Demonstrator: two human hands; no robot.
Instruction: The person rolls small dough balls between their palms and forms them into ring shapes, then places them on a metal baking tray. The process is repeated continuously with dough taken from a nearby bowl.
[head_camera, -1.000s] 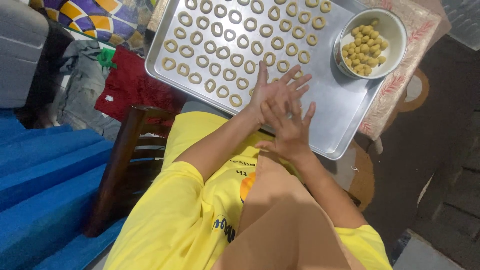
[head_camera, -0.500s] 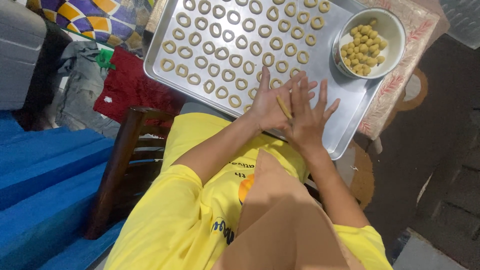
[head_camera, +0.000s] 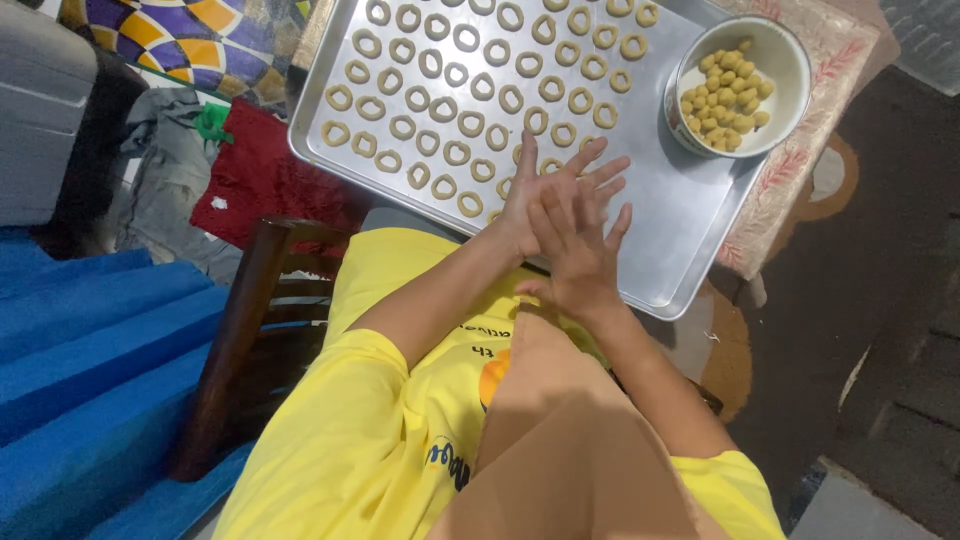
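yellow shirt (head_camera: 380, 440) nearest the lens, filling the lower frame, with a dark wooden chair arm (head_camera: 235, 340) curving off to one side. blue cushions (head_camera: 90, 360) piled beyond that arm.

forearms rising from the shirt, meeting over the near edge of the metal baking tray (head_camera: 680, 210). right hand (head_camera: 578, 258) on top, fingers spread and flat, palm pressed down against the left hand (head_camera: 548, 190) beneath it, crosswise. both hands flat, fingers straight, no clench anywhere. anything pinched between the palms hidden from view, cannot tell.

just under and past the fingertips, the closest of the dough rings (head_camera: 470, 204), pale and small, lying on the tray. more dough rings in slanted rows running up and away across the tray, most of the surface covered, bare metal only at the near right part beside the hands.

further right, white bowl (head_camera: 775, 60) standing on the tray's far corner, heaped with little yellow dough balls (head_camera: 725, 95). patterned floral cloth (head_camera: 830, 130) showing under the tray's right edge.

off to the left, red cloth (head_camera: 255, 175) and grey fabric (head_camera: 160, 180) crumpled on the floor, then a bright mat with purple and orange shapes (head_camera: 190, 30) at the far top.
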